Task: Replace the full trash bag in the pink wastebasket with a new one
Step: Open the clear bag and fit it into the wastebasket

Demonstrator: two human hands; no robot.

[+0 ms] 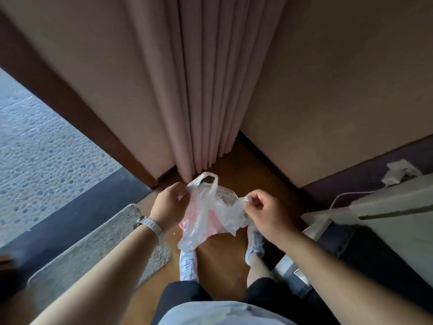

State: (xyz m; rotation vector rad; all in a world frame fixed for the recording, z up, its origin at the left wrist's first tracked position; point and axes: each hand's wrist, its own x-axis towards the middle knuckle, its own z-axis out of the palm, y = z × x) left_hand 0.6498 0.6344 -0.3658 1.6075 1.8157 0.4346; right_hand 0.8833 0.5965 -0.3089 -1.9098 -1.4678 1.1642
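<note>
item count, head view

hands: 2, left hand [169, 202] and right hand [264, 211]. plastic bag [206, 221]: 1, translucent. pink wastebasket [182, 225]: 1, seen only in part behind the bag. shoes: 2, both white, left shoe [187, 266] and right shoe [255, 240]. wristwatch [150, 225]: 1. curtain [199, 90]: 1. grey floor mat [93, 249]: 1. white cable [346, 195]: 1.

The bag [206, 216] was translucent white, and the wastebasket [185, 224] showed pink through it. The curtain [199, 90] was dusty pink, the wall [328, 90] beige, and the floor [222, 249] warm brown wood. The mat [93, 249] was speckled grey. The surface [46, 148] at the left carried a blue-grey pebble pattern. The watch [150, 225] was silver, the shoes [187, 263] white, and the shorts [182, 294] black.
</note>
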